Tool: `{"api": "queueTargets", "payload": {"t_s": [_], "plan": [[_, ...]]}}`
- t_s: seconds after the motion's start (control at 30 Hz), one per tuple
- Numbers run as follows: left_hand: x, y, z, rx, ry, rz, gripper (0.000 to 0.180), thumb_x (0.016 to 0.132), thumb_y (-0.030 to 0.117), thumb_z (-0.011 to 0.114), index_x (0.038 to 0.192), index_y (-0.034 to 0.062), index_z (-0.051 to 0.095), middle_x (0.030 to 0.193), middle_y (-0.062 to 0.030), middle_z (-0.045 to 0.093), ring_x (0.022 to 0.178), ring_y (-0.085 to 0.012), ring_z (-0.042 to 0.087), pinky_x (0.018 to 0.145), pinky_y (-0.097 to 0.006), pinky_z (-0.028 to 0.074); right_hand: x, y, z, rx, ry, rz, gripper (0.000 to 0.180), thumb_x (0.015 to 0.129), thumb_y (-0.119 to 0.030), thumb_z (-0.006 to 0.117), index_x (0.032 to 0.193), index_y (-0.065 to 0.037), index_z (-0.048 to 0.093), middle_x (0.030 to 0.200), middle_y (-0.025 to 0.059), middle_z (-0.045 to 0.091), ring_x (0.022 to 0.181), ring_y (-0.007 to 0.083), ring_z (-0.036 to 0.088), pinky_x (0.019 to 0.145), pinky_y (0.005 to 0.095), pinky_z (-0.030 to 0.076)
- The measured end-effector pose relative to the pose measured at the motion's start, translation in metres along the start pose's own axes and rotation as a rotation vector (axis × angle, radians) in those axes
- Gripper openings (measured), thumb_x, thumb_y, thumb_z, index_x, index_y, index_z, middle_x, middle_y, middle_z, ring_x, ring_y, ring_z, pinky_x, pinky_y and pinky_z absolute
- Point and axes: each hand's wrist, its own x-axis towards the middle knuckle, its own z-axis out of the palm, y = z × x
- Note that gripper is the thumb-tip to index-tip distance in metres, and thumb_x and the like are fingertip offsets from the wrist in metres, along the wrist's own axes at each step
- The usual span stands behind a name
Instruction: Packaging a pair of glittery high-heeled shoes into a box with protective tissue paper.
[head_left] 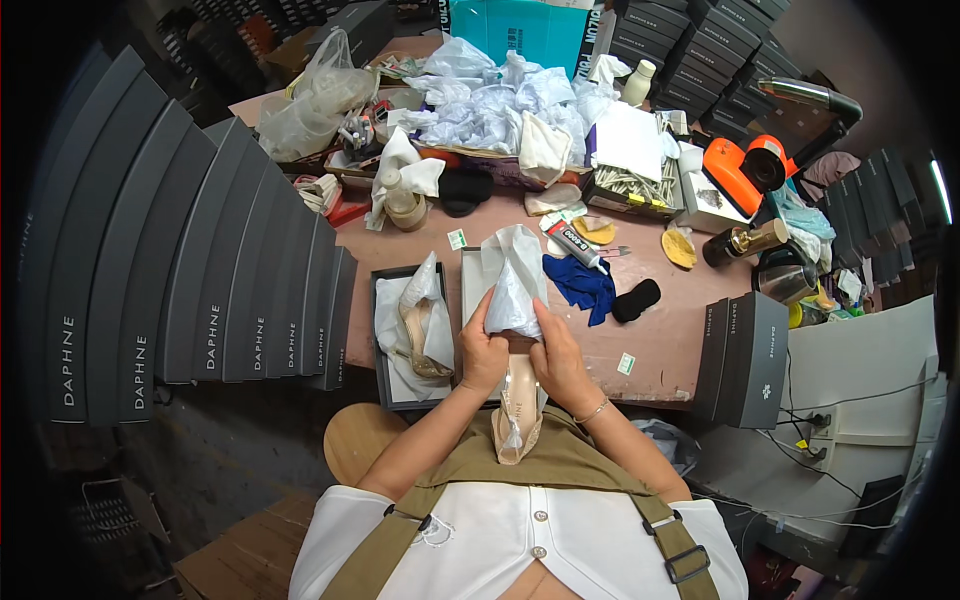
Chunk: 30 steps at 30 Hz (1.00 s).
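My left hand (pixel 484 350) and my right hand (pixel 560 362) both grip a thin white plastic bag (pixel 515 280) at its lower end, held upright over the table's near edge. A beige high-heeled shoe (pixel 518 410) lies between my wrists, its toe pointing toward my apron, partly under the bag. Just left of my left hand sits an open dark shoebox (pixel 385 345) lined with white paper, holding the other beige shoe (pixel 418 335). A second open box (pixel 470 275) stands behind the bag.
A tall row of dark shoeboxes (pixel 215 300) lines the left side, and two more (pixel 745 355) stand at the right. The pinkish table (pixel 660 330) carries a glue tube (pixel 577 245), a blue cloth (pixel 583 285), a black pad (pixel 636 299), crumpled bags (pixel 490 100) and an orange tape dispenser (pixel 745 170).
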Motion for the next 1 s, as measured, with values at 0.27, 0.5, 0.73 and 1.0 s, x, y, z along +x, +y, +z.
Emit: {"api": "queueTargets", "payload": {"t_s": [0.27,0.5,0.73,1.0], "plan": [[-0.007,-0.027,-0.001,-0.745,0.253,-0.600,0.039,0.081,-0.005,0.048,0.120,-0.0010,0.050,0.105,-0.0118,0.060,0.094,-0.0240,0.062,0.083,-0.036,0.051,0.011,0.008,-0.002,0.090,-0.278,0.174,0.059,0.084,-0.005,0.052,0.140,-0.003,0.031,0.127,0.0263,0.042,0.113,0.0401,0.047,0.094,0.0388,0.041],[0.025,-0.010,-0.031,-0.574,0.368,-0.393,0.036,0.082,-0.002,0.058,0.117,0.0004,0.047,0.108,-0.0085,0.057,0.093,-0.0203,0.059,0.083,-0.032,0.049,-0.006,-0.053,-0.043,0.119,-0.535,0.055,0.080,0.072,-0.030,0.078,0.139,-0.010,0.038,0.145,0.0218,0.028,0.123,0.0380,0.044,0.099,0.0406,0.039],[0.100,0.003,-0.053,-0.159,-0.133,-0.383,0.071,0.090,0.028,0.058,0.145,0.0060,0.021,0.103,-0.0070,0.057,0.086,-0.0112,0.055,0.076,-0.026,0.046,-0.060,0.005,-0.086,1.378,-0.017,0.627,0.080,0.069,-0.033,0.078,0.133,-0.003,0.041,0.130,0.0171,0.049,0.113,0.0346,0.054,0.094,0.0473,0.046],[0.199,-0.083,-0.017,0.475,-0.453,-0.483,0.013,0.087,0.012,0.047,0.086,0.0071,0.059,0.061,-0.0014,0.053,0.045,-0.0091,0.047,0.042,-0.024,0.039,-0.076,0.052,-0.133,1.963,0.433,0.313,0.069,0.085,-0.054,0.048,0.133,-0.005,0.042,0.124,0.0208,0.052,0.107,0.0409,0.055,0.085,0.0458,0.052]]}}
